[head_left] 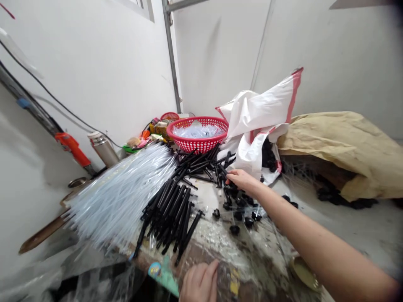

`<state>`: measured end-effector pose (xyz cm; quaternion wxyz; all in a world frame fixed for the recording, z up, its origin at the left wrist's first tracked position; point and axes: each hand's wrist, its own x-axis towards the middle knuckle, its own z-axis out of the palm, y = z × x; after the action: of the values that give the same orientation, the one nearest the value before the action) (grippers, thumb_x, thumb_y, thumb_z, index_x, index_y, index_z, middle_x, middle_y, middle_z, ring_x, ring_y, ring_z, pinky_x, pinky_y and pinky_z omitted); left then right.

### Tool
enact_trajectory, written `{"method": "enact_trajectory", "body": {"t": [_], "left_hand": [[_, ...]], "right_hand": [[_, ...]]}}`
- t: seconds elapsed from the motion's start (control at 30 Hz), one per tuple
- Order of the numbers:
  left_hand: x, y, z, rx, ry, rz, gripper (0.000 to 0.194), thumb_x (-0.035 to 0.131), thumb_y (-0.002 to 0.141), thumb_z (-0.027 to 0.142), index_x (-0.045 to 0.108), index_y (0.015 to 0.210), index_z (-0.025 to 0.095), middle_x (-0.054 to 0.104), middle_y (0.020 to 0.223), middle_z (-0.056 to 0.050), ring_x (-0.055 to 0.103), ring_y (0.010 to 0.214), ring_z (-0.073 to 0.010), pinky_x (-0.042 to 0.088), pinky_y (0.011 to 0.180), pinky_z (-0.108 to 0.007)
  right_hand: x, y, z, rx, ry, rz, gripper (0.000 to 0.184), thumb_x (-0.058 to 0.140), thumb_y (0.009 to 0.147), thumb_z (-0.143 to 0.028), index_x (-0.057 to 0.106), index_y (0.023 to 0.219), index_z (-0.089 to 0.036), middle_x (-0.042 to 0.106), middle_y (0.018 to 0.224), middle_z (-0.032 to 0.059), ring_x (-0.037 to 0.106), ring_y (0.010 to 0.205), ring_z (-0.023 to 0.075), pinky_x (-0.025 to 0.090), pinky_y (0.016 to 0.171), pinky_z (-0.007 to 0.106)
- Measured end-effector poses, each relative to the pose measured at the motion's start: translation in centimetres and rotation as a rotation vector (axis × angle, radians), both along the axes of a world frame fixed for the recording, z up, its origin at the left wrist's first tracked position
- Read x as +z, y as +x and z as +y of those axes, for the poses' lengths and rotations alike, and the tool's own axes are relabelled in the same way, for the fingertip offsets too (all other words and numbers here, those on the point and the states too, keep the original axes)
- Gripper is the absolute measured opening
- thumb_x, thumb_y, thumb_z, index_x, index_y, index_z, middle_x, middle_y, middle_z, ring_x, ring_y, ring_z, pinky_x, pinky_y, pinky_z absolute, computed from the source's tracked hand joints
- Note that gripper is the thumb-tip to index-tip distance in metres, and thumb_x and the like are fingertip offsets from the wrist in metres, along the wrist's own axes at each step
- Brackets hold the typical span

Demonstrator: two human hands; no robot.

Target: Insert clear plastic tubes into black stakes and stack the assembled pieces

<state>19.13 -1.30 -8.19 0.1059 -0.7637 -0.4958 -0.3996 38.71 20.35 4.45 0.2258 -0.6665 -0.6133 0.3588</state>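
My right hand (242,181) reaches across the table, thumb and fingers closed at the end of a black plastic tube (223,169) in the loose pile at the back. Just below it lie scattered black knob-like caps (234,230). By the table's front edge is my left hand (199,282), its fingers curled and pressed together; what they hold, if anything, is hidden. Between the hands and to the left, a row of black tubes (171,209) points toward the front edge. Beside them spreads a large bundle of thin clear plastic tubes (122,193).
A red basket (200,144) with clear plastic pieces stands at the back. Right of it are a white sack (261,111) with black parts at its mouth and a brown paper covering (349,147). An orange electric screwdriver (74,149) and a steel flask (103,147) are at left.
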Motion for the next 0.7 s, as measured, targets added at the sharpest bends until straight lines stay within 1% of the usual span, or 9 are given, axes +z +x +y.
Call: {"method": "enact_trajectory", "body": {"t": [0.1, 0.17, 0.23, 0.33, 0.4, 0.47, 0.53, 0.6, 0.7], "left_hand": [[2.1, 0.2, -0.8, -0.120, -0.229, -0.070, 0.027, 0.047, 0.087, 0.017, 0.060, 0.110, 0.019, 0.067, 0.081, -0.006, 0.062, 0.075, -0.0183, 0.051, 0.069, -0.031], [3.0, 0.6, -1.4, -0.161, -0.354, -0.227, 0.026, 0.045, 0.088, 0.020, 0.060, 0.110, 0.017, 0.067, 0.085, -0.009, 0.061, 0.081, -0.0209, 0.051, 0.075, -0.038], [3.5, 1.2, -2.3, -0.127, -0.402, -0.282, 0.030, 0.040, 0.090, 0.023, 0.056, 0.114, 0.015, 0.066, 0.093, -0.011, 0.061, 0.088, -0.0209, 0.051, 0.080, -0.039], [4.1, 3.1, -4.5, -0.139, -0.468, -0.400, 0.041, 0.036, 0.092, 0.027, 0.041, 0.130, 0.011, 0.065, 0.105, -0.014, 0.061, 0.096, -0.0185, 0.051, 0.085, -0.034], [4.6, 4.8, -6.1, -0.257, -0.573, -0.573, 0.050, 0.037, 0.092, 0.033, 0.033, 0.135, 0.009, 0.063, 0.112, -0.016, 0.060, 0.101, -0.0208, 0.049, 0.088, -0.035], [5.3, 6.3, -7.5, -0.359, -0.678, -0.696, 0.058, 0.039, 0.090, 0.037, 0.027, 0.138, 0.008, 0.062, 0.113, -0.017, 0.059, 0.102, -0.0230, 0.047, 0.090, -0.036], [5.8, 7.4, -8.5, -0.417, -0.751, -0.772, 0.062, 0.040, 0.089, 0.039, 0.022, 0.140, 0.009, 0.063, 0.112, -0.015, 0.060, 0.099, -0.0228, 0.047, 0.089, -0.036], [6.1, 8.1, -9.1, -0.438, -0.797, -0.833, 0.063, 0.041, 0.089, 0.037, 0.019, 0.141, 0.010, 0.065, 0.108, -0.014, 0.061, 0.095, -0.0213, 0.048, 0.086, -0.034], [6.4, 8.5, -9.5, -0.429, -0.854, -0.872, 0.057, 0.040, 0.089, 0.033, 0.025, 0.140, 0.012, 0.066, 0.097, -0.010, 0.062, 0.086, -0.0187, 0.050, 0.080, -0.032]], "right_hand": [[0.0, 1.6, -6.6, 0.048, -0.025, 0.135, 0.028, 0.038, 0.087, -0.029, 0.062, 0.085, -0.014, 0.062, 0.072, 0.0014, 0.046, 0.050, 0.0079, 0.032, 0.042, 0.019], [-0.6, 2.4, -11.6, 0.076, -0.028, 0.269, 0.032, 0.041, 0.086, -0.037, 0.063, 0.086, -0.015, 0.061, 0.070, 0.0017, 0.045, 0.050, 0.0090, 0.031, 0.042, 0.020], [-1.3, 3.0, -16.6, 0.082, -0.054, 0.326, 0.034, 0.047, 0.082, -0.046, 0.065, 0.090, -0.017, 0.060, 0.069, 0.0013, 0.045, 0.050, 0.0099, 0.032, 0.041, 0.020], [-2.4, 3.0, -23.7, 0.125, -0.112, 0.331, 0.039, 0.051, 0.080, -0.050, 0.063, 0.103, -0.020, 0.063, 0.072, 0.0021, 0.052, 0.056, 0.0133, 0.041, 0.046, 0.021], [-3.1, 2.6, -27.5, 0.164, -0.092, 0.345, 0.042, 0.052, 0.080, -0.050, 0.061, 0.108, -0.021, 0.064, 0.074, 0.0027, 0.058, 0.065, 0.0166, 0.048, 0.057, 0.023], [-3.8, 2.4, -30.3, 0.179, -0.059, 0.377, 0.045, 0.053, 0.078, -0.050, 0.060, 0.111, -0.021, 0.067, 0.079, 0.0039, 0.062, 0.075, 0.0192, 0.052, 0.068, 0.025], [-4.6, 2.5, -32.0, 0.166, -0.051, 0.405, 0.048, 0.054, 0.077, -0.051, 0.058, 0.115, -0.020, 0.069, 0.089, 0.0060, 0.064, 0.084, 0.0209, 0.052, 0.077, 0.027], [-5.3, 2.7, -33.0, 0.133, -0.054, 0.411, 0.051, 0.055, 0.077, -0.051, 0.055, 0.118, -0.020, 0.068, 0.097, 0.0080, 0.063, 0.091, 0.0219, 0.051, 0.083, 0.029], [-5.9, 2.9, -33.9, 0.085, -0.035, 0.390, 0.052, 0.055, 0.077, -0.052, 0.056, 0.116, -0.019, 0.065, 0.109, 0.0110, 0.061, 0.100, 0.0238, 0.050, 0.086, 0.033]]}}
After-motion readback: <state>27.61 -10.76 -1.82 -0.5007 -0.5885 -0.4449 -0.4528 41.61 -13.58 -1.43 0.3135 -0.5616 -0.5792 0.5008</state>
